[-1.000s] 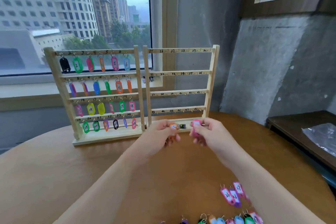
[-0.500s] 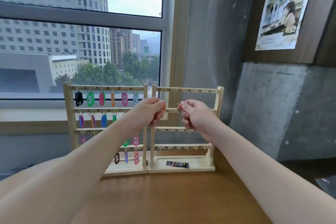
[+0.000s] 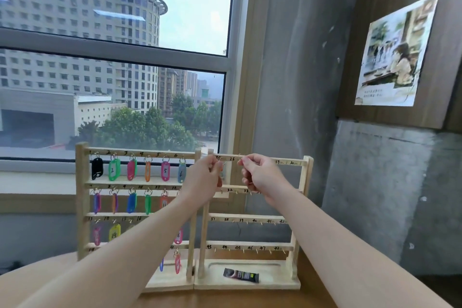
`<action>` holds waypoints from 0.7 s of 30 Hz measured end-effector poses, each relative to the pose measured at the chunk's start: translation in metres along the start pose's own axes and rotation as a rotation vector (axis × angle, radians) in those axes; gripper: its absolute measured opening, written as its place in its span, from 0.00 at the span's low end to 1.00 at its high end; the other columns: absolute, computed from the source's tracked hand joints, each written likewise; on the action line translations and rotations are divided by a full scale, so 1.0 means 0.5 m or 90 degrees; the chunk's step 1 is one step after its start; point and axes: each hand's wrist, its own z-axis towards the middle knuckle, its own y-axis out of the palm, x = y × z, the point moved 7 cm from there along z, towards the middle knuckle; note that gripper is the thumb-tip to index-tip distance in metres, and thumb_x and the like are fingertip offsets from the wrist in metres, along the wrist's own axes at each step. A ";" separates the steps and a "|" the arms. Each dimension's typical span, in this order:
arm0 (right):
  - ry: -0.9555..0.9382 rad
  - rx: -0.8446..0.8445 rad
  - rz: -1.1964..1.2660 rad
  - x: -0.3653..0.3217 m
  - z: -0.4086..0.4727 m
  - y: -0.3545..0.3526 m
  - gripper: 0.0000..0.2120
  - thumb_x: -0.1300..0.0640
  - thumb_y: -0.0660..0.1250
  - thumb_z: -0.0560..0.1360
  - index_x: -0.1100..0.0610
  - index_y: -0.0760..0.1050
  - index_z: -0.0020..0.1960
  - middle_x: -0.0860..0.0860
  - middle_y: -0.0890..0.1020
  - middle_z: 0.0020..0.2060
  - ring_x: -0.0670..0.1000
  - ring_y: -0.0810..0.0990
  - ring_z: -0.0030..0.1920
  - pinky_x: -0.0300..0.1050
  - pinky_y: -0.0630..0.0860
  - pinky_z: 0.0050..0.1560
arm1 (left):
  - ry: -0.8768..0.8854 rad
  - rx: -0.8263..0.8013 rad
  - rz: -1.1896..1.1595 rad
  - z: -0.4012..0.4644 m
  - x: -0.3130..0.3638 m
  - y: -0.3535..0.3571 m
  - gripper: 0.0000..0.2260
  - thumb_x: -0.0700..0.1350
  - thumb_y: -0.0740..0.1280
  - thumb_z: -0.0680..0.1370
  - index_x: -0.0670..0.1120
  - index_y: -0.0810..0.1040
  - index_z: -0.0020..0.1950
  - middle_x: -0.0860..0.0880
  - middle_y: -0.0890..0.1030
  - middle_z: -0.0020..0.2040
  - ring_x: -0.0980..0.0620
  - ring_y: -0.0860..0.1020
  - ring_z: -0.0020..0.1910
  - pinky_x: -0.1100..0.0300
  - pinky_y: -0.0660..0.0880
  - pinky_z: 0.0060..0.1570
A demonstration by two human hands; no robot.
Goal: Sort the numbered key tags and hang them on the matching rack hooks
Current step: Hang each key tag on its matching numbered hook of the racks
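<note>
Item: both hands, raised within the last second from table level to the top rail (image 3: 260, 159) of the right-hand rack (image 3: 250, 280), hooks 25 and 26; hanging of two tags is, by judgement, under way. Left hand (image 3: 203, 179): fingers curled, pinching a ring, orange tag (image 3: 220, 181) dangling behind at hook 25. Right hand (image 3: 258, 174): fingers pinched on a ring at hook 26; its tag hidden in the palm.

table (image 3: 250, 299): brown wood | on it: two wooden racks (image 3: 250, 284), touching side by side
</note>
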 end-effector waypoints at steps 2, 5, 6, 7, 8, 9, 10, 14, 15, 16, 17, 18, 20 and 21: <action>-0.007 -0.002 -0.014 0.003 0.011 0.000 0.11 0.56 0.59 0.86 0.57 0.77 0.49 0.48 0.75 0.30 0.46 0.73 0.27 0.39 0.70 0.30 | 0.001 0.023 -0.011 0.013 -0.010 0.005 0.11 0.48 0.59 0.85 0.48 0.78 0.49 0.47 0.82 0.39 0.51 0.78 0.35 0.56 0.74 0.36; -0.030 -0.018 -0.069 0.010 0.024 0.003 0.12 0.56 0.59 0.86 0.57 0.77 0.47 0.51 0.75 0.30 0.47 0.72 0.27 0.37 0.71 0.29 | 0.008 0.036 -0.017 0.030 -0.014 0.014 0.11 0.49 0.59 0.85 0.49 0.77 0.48 0.49 0.82 0.36 0.53 0.77 0.32 0.60 0.71 0.32; -0.038 -0.023 -0.081 0.013 0.028 0.005 0.12 0.57 0.58 0.86 0.57 0.76 0.47 0.51 0.75 0.30 0.48 0.72 0.27 0.36 0.71 0.28 | 0.011 0.039 -0.019 0.033 -0.013 0.017 0.11 0.49 0.59 0.85 0.50 0.77 0.47 0.49 0.82 0.35 0.55 0.76 0.30 0.63 0.69 0.30; -0.044 -0.026 -0.089 0.016 0.033 0.006 0.12 0.57 0.58 0.86 0.58 0.76 0.47 0.51 0.75 0.30 0.48 0.72 0.26 0.36 0.71 0.27 | 0.013 0.046 -0.016 0.037 -0.012 0.021 0.11 0.49 0.59 0.85 0.50 0.77 0.47 0.50 0.82 0.35 0.56 0.75 0.29 0.64 0.68 0.29; -0.047 -0.025 -0.093 0.020 0.038 0.006 0.12 0.58 0.58 0.86 0.58 0.76 0.47 0.51 0.75 0.29 0.47 0.72 0.26 0.37 0.71 0.27 | 0.013 0.053 -0.008 0.038 -0.012 0.024 0.11 0.49 0.59 0.85 0.50 0.78 0.47 0.50 0.82 0.35 0.56 0.76 0.29 0.63 0.68 0.29; -0.051 -0.022 -0.093 0.022 0.042 0.005 0.12 0.57 0.58 0.86 0.58 0.76 0.47 0.51 0.75 0.29 0.47 0.72 0.26 0.37 0.72 0.28 | 0.013 0.060 0.002 0.040 -0.014 0.027 0.11 0.49 0.59 0.85 0.50 0.78 0.47 0.50 0.82 0.35 0.55 0.77 0.31 0.61 0.69 0.31; -0.055 -0.019 -0.090 0.024 0.046 0.005 0.12 0.57 0.58 0.86 0.58 0.76 0.47 0.51 0.75 0.29 0.47 0.72 0.26 0.38 0.72 0.29 | 0.010 0.063 0.013 0.041 -0.019 0.030 0.12 0.49 0.59 0.85 0.49 0.78 0.46 0.50 0.81 0.35 0.53 0.77 0.32 0.58 0.70 0.32; -0.068 -0.016 -0.067 0.028 0.059 0.013 0.12 0.57 0.58 0.86 0.59 0.76 0.49 0.51 0.75 0.29 0.48 0.72 0.26 0.37 0.71 0.26 | 0.001 0.047 0.051 0.044 -0.043 0.037 0.12 0.50 0.59 0.85 0.50 0.78 0.45 0.51 0.81 0.33 0.52 0.79 0.32 0.58 0.70 0.32; -0.071 -0.017 -0.060 0.028 0.061 0.017 0.12 0.57 0.58 0.86 0.59 0.77 0.49 0.51 0.75 0.30 0.48 0.73 0.26 0.37 0.71 0.26 | 0.007 0.043 0.053 0.044 -0.045 0.038 0.12 0.51 0.59 0.85 0.50 0.78 0.45 0.51 0.81 0.33 0.52 0.79 0.32 0.58 0.70 0.32; -0.075 -0.019 -0.056 0.027 0.062 0.021 0.12 0.56 0.58 0.86 0.59 0.77 0.49 0.51 0.75 0.30 0.49 0.73 0.26 0.37 0.71 0.26 | 0.012 0.038 0.049 0.044 -0.046 0.038 0.12 0.51 0.59 0.85 0.51 0.78 0.45 0.51 0.81 0.34 0.53 0.79 0.32 0.59 0.70 0.32; -0.078 -0.020 -0.054 0.026 0.065 0.025 0.12 0.56 0.58 0.86 0.59 0.77 0.50 0.51 0.76 0.30 0.49 0.73 0.26 0.37 0.71 0.26 | 0.016 0.033 0.043 0.043 -0.049 0.040 0.12 0.51 0.59 0.85 0.51 0.77 0.45 0.52 0.81 0.34 0.53 0.78 0.32 0.58 0.69 0.32; -0.082 -0.021 -0.056 0.024 0.066 0.029 0.12 0.56 0.58 0.86 0.59 0.77 0.50 0.51 0.76 0.30 0.49 0.73 0.25 0.37 0.71 0.26 | 0.019 0.028 0.032 0.039 -0.052 0.041 0.13 0.51 0.59 0.85 0.51 0.77 0.44 0.52 0.81 0.34 0.53 0.78 0.32 0.58 0.70 0.32; -0.094 -0.023 -0.061 0.020 0.067 0.039 0.12 0.56 0.58 0.86 0.59 0.76 0.48 0.52 0.76 0.29 0.49 0.73 0.25 0.36 0.69 0.25 | 0.019 0.016 -0.006 0.029 -0.065 0.043 0.14 0.52 0.60 0.85 0.51 0.78 0.43 0.51 0.81 0.34 0.52 0.79 0.32 0.53 0.76 0.33; -0.099 -0.024 -0.058 0.020 0.067 0.044 0.12 0.57 0.58 0.86 0.59 0.76 0.48 0.52 0.76 0.29 0.49 0.73 0.24 0.36 0.69 0.24 | 0.015 0.010 -0.025 0.023 -0.072 0.044 0.14 0.52 0.60 0.85 0.51 0.79 0.43 0.51 0.82 0.34 0.51 0.80 0.32 0.50 0.78 0.34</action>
